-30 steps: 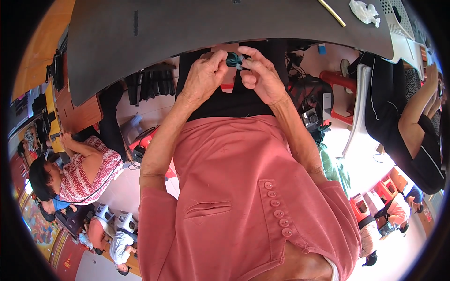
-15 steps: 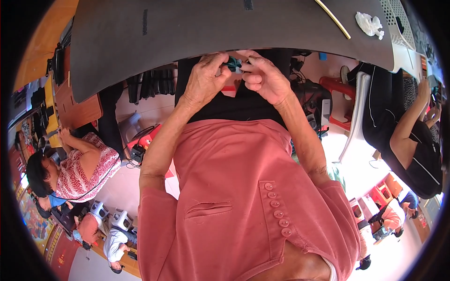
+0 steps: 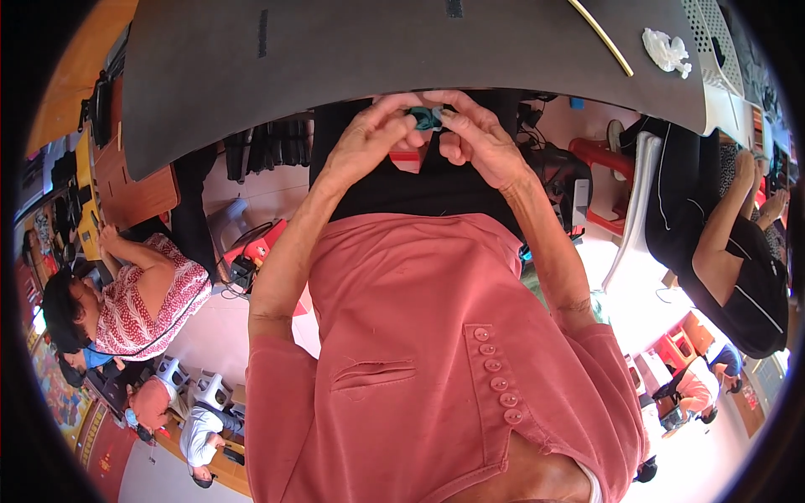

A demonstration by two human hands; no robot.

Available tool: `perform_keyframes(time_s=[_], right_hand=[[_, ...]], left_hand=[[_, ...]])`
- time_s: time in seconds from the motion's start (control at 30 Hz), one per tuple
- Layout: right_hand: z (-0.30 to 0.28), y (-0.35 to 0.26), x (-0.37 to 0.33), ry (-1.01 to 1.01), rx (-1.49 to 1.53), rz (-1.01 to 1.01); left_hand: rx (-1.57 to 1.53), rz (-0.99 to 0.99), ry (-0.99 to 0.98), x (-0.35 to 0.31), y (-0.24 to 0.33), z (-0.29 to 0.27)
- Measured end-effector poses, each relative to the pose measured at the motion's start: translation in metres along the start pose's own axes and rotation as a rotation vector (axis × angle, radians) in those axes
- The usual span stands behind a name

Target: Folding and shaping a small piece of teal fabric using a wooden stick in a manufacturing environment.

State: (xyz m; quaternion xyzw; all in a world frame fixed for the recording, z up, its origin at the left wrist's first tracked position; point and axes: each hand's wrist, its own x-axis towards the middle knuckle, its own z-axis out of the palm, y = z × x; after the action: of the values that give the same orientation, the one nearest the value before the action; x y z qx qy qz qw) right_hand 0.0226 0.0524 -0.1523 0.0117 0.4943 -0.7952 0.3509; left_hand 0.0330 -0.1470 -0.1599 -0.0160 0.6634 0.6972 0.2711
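Both hands are together at the near edge of the dark table (image 3: 369, 50), just above my lap. Between my fingertips is a small dark green piece, seemingly of fabric (image 3: 422, 118), with a pale grey-blue bit at its right end. My left hand (image 3: 375, 138) pinches its left side, thumb against bent fingers. The right hand (image 3: 481, 141) grips the pale end between thumb and forefinger, its other fingers curled under. The piece is too small to make out its exact kind.
On the table's far right lie a crumpled white plastic bag (image 3: 667, 52) and a thin yellowish strip (image 3: 604, 38). A white perforated basket (image 3: 714, 42) stands beside them. A red stool (image 3: 599, 180) is under the table at right. People sit at both sides.
My right fingers have closed in on the pale end of the green piece, which now shows more plainly between both hands. The left hand has shifted slightly.
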Motion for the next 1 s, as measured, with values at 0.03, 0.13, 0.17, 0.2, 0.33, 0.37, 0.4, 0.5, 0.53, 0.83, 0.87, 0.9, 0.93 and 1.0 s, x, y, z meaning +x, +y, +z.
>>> perform_keyframes(time_s=[0.03, 0.13, 0.17, 0.2, 0.33, 0.37, 0.4, 0.5, 0.53, 0.83, 0.87, 0.9, 0.93, 1.0], right_hand=[[0.0, 0.0, 0.0, 0.007, -0.085, -0.05], [0.007, -0.001, -0.001, 0.051, -0.195, -0.103], [0.009, -0.001, -0.001, 0.049, -0.195, -0.102], [0.011, -0.001, -0.002, 0.058, -0.235, -0.115], [0.009, -0.002, -0.002, 0.057, -0.406, -0.154], [0.01, -0.002, -0.002, 0.061, -0.404, -0.152], [0.011, -0.002, -0.002, 0.08, -0.413, -0.165], [0.013, 0.003, -0.002, 0.12, -0.461, -0.183], [0.013, 0.005, -0.003, 0.137, -0.502, -0.186], [-0.014, 0.011, -0.007, 0.41, -0.341, -0.39], [-0.011, 0.009, -0.005, 0.412, -0.339, -0.391], [-0.008, 0.008, -0.003, 0.237, -0.333, -0.37], [-0.002, 0.004, 0.0, 0.059, -0.327, -0.346], [0.014, -0.002, -0.002, -0.013, -0.319, -0.173]], left_hand=[[-0.178, -0.047, 0.032, -0.001, 0.0, -0.001], [-0.343, -0.02, 0.077, 0.0, -0.005, 0.006], [-0.343, -0.02, 0.079, 0.001, -0.005, 0.007], [-0.217, 0.038, 0.112, 0.002, -0.006, 0.008], [0.184, 0.112, 0.179, 0.006, -0.002, 0.007], [0.183, 0.11, 0.175, 0.007, 0.001, 0.01], [0.197, 0.097, 0.183, 0.007, 0.004, 0.014], [0.301, 0.115, 0.211, 0.01, 0.001, 0.016], [0.389, 0.145, 0.237, 0.011, -0.003, 0.016], [-0.543, -0.007, 0.152, 0.002, -0.007, 0.0], [-0.574, -0.009, 0.054, -0.001, -0.008, -0.004], [-0.571, -0.011, 0.052, -0.002, -0.007, -0.002], [-0.627, -0.006, 0.055, -0.002, -0.005, 0.002], [-0.682, -0.001, 0.061, -0.006, 0.002, 0.009]])
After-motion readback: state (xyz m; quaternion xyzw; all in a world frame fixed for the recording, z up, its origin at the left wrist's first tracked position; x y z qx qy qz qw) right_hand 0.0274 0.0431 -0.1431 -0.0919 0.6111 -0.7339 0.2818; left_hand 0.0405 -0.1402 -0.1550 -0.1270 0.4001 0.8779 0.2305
